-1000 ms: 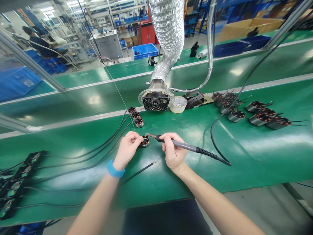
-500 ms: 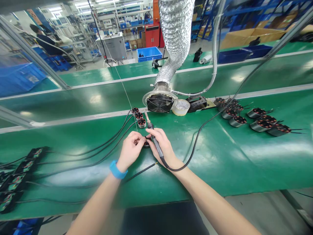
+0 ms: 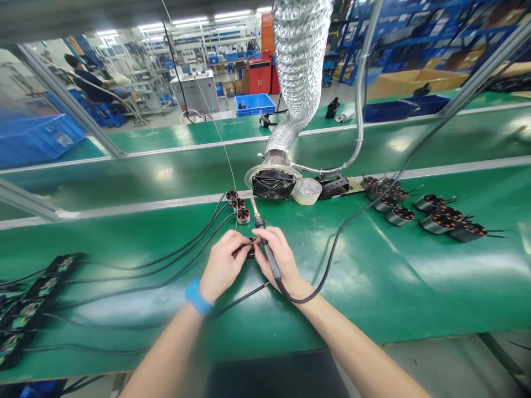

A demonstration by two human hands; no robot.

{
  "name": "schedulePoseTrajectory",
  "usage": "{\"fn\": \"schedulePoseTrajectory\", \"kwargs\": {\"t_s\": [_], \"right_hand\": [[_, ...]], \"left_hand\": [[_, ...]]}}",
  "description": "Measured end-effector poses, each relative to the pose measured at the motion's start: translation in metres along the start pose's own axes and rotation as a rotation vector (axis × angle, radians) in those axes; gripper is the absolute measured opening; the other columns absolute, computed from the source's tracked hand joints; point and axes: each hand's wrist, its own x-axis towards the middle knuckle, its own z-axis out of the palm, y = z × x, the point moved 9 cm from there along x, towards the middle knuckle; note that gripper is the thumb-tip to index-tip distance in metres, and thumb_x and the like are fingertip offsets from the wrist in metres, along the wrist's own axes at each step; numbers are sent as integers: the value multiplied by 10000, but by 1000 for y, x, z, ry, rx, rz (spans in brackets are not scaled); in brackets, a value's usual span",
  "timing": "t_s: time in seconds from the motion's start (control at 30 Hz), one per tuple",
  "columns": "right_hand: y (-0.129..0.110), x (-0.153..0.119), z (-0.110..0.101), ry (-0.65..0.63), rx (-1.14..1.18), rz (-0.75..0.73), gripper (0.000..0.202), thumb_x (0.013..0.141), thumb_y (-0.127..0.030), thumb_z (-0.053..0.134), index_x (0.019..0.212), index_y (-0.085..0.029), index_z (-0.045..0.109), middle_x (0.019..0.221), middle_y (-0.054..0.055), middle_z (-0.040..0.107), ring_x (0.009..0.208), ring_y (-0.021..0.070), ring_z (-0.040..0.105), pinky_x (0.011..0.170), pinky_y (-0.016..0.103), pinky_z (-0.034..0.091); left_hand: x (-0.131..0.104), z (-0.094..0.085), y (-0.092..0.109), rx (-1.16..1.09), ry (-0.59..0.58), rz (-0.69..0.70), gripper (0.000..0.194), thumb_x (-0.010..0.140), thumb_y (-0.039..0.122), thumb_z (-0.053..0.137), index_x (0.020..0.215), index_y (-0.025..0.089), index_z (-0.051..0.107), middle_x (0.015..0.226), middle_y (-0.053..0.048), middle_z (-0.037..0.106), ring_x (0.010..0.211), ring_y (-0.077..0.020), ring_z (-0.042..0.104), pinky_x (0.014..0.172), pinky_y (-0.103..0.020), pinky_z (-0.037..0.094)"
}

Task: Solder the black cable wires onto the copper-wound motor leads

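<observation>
My right hand (image 3: 280, 257) holds a soldering iron (image 3: 270, 260) with its tip pointing up and away from me. The thumb and fingertips of that hand also touch the right side of a small motor (image 3: 251, 253) on the bench. My left hand (image 3: 224, 260), with a blue band on its wrist, is closed at the motor's left side, its thumb and fingers pinched together. Most of the motor is hidden by the fingers. A thin strand of solder wire (image 3: 230, 166) hangs down to just behind my left hand. A black cable (image 3: 243, 298) with a bared end lies in front of the hands.
Several wired motors (image 3: 243, 215) stand just beyond my hands. A fume extractor fan (image 3: 274, 185) under a foil duct (image 3: 302, 61) is behind them, beside a tape roll (image 3: 307, 192). More motors (image 3: 440, 221) sit at right. A black strip of circuit boards (image 3: 37, 301) lies at left.
The view has tilted up a little, so everything sits lower. My fingers have shifted slightly around the motor; the soldering iron stays in my right hand.
</observation>
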Motion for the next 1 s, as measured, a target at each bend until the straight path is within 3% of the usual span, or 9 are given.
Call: {"fn": "schedulePoseTrajectory", "kwargs": {"t_s": [0.3, 0.7, 0.8, 0.93, 1.0], "right_hand": [[-2, 1, -3, 51, -17, 1, 437, 902, -58, 500, 1288, -261, 516, 1024, 62, 564, 883, 175, 637, 846, 342, 573], [2, -1, 1, 24, -38, -7, 383, 947, -89, 473, 1288, -254, 522, 1104, 91, 550, 933, 181, 649, 839, 330, 567], [3, 1, -5, 84, -22, 21, 367, 940, -95, 495, 1270, -251, 538, 1086, 86, 573, 941, 182, 645, 861, 340, 561], [12, 1, -22, 224, 27, 139, 291, 953, -151, 530, 1225, -241, 579, 1048, 67, 638, 916, 171, 660, 867, 331, 550], [21, -3, -30, 289, 58, 235, 232, 961, -214, 549, 1185, -226, 606, 1005, 57, 669, 840, 161, 670, 812, 315, 555]], "left_hand": [[-1, 10, -1, 245, -66, 147, 245, 1006, 223, 407, 1000, 219, 653, 979, -71, 626, 845, -183, 621, 787, -299, 494], [6, 4, -1, 19, 52, -12, 192, 945, 168, 484, 791, 205, 592, 911, -47, 612, 859, -180, 607, 804, -299, 475], [8, 6, -9, -34, 70, -71, 167, 928, 167, 512, 795, 199, 608, 963, -56, 660, 915, -190, 631, 812, -301, 482], [5, 12, -22, -13, 65, -154, 141, 928, 224, 536, 879, 198, 666, 940, -59, 706, 849, -193, 653, 624, -263, 459], [5, 13, -23, 8, 81, -150, 149, 929, 229, 538, 886, 196, 677, 922, -55, 712, 828, -187, 654, 610, -257, 453]]}}
